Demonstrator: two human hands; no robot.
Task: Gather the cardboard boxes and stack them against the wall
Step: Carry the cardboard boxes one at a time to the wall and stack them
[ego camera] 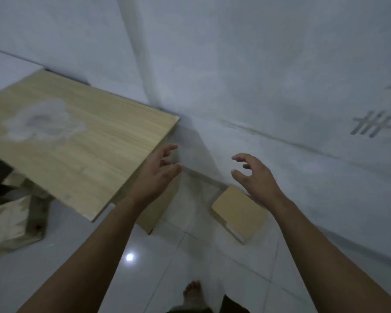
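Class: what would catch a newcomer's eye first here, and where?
Two bare hands, the left hand and right hand, reach forward, open, at centre. A pale wooden tabletop fills the left, and a small cardboard box lies on the tiled floor by the wall, below the right hand.

Floor gap [191, 199] btwn table panel [160, 207] & box [239, 213] prob. free, wall [280, 86] behind

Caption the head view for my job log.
Left hand and right hand, both empty, reach toward a small cardboard box on the tiled floor by the wall, beside a wooden tabletop.
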